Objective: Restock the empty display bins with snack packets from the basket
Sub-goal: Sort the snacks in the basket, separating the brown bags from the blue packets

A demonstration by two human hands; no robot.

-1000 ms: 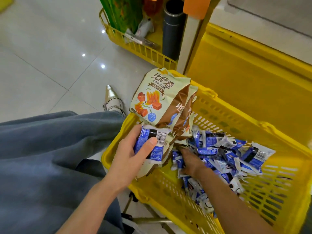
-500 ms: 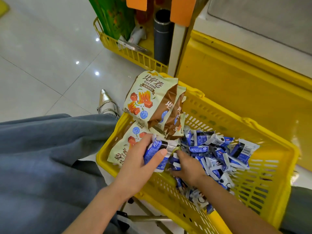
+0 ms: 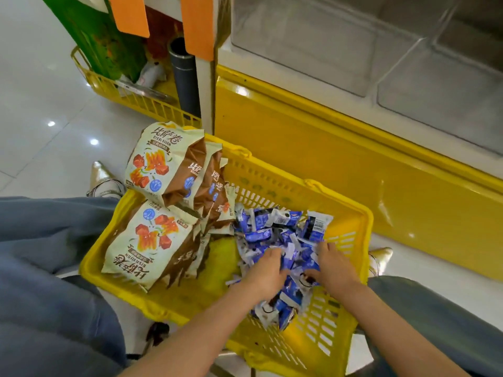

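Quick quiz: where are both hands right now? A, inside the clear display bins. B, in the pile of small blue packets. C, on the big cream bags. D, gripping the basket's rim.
B: the left hand and right hand both sit in the blue packets on the right side of the basket, apart from the cream bags.

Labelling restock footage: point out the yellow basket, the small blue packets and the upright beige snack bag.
yellow basket (image 3: pixel 272 183): head view, slotted far wall.
small blue packets (image 3: pixel 272 231): head view, middle of the pile.
upright beige snack bag (image 3: pixel 160 164): head view, printed front.
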